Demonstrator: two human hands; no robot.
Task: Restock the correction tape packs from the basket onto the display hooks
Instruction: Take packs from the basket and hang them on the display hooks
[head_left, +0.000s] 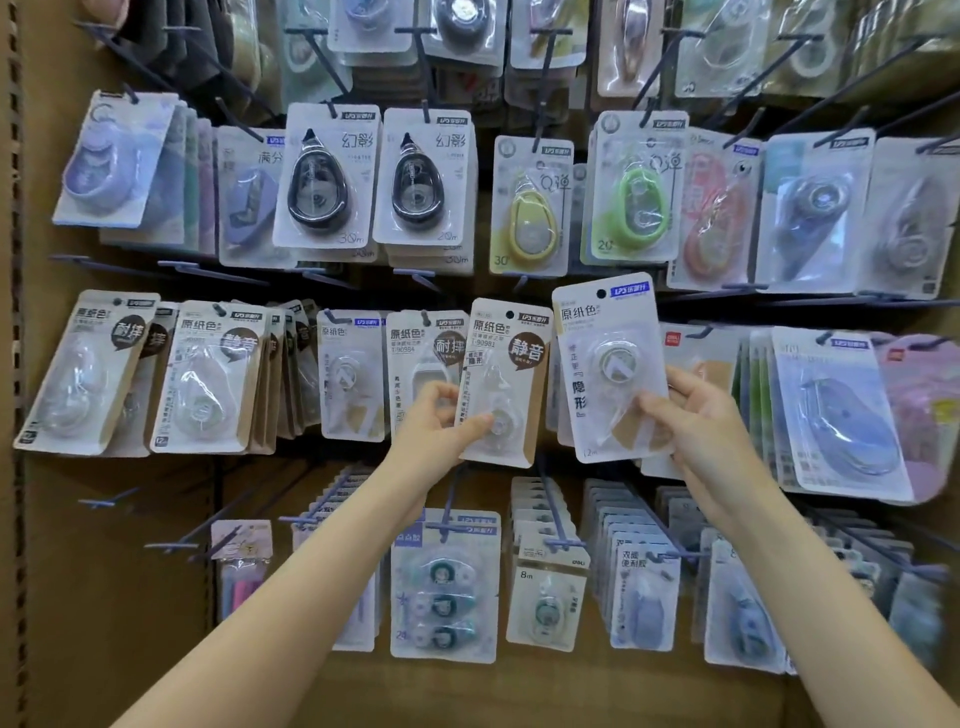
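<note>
I see a cardboard-backed display wall (104, 545) covered in rows of dark metal hooks, each carrying blister-packed correction tapes. Both of my bare arms reach up toward the middle row. My left hand (441, 421) grasps a kraft-brown correction tape pack (506, 382) by its lower left edge, thumb across the front of the clear blister, fingers curled behind; the pack stands upright, its round hanging hole near the top, just right of a similar hanging pack with a white dispenser (423, 364). My right hand (696, 421) grips a white-carded correction tape pack (613, 366) at its lower right edge, thumb on the front and fingers behind; this pack tilts slightly left and sits a little higher than the brown one, the two close side by side without clearly touching. I cannot tell whether either pack's hole is on a hook. Above them, near the wall's centre, hang a yellow tape pack (530, 208) and a green tape pack (636, 197), with two black teardrop tape packs (324, 179) to their left. Toward the bottom edge hangs a pack of three small tapes (444, 587).
</note>
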